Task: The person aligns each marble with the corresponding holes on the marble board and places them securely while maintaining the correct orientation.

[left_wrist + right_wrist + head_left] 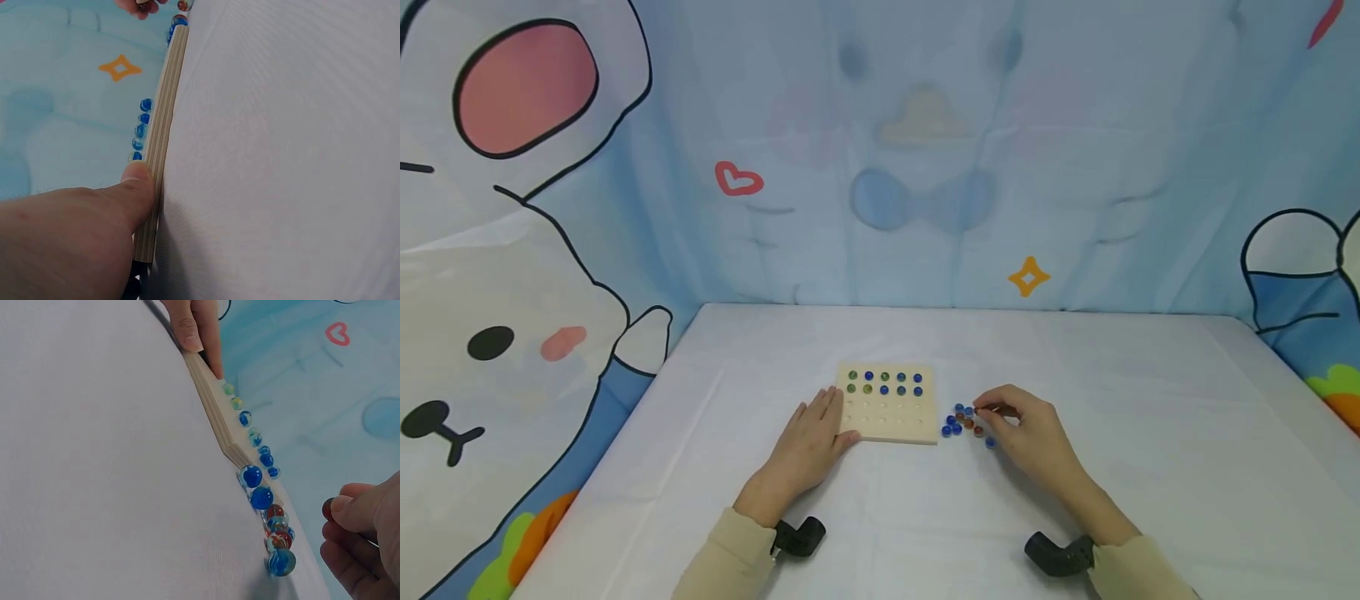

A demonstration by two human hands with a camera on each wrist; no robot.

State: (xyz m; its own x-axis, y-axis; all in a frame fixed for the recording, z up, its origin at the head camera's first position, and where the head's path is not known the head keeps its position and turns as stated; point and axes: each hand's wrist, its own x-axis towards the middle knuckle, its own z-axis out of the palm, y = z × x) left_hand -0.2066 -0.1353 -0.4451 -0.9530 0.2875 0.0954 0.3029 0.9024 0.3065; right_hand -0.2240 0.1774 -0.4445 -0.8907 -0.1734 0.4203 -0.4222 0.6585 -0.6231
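A pale wooden board (887, 423) with rows of small hollows lies on the table. Its two far rows hold green and blue glass marbles (883, 389); the nearer rows show bare hollows. My left hand (807, 446) rests at the board's left side, fingers straight, with the thumb against the near edge. To the right of the board, my right hand (1033, 437) pinches a dark reddish marble (327, 510) between thumb and fingertips. Just below that hand is a loose cluster of blue and brown-red marbles (957, 429), some close to the board's right edge.
A white cloth covers the table (1112, 392). Behind it hangs a blue printed curtain (805, 250) with cartoon figures. Each wrist carries a black camera mount, the left mount (800, 537) and the right mount (1060, 554) both close above the cloth.
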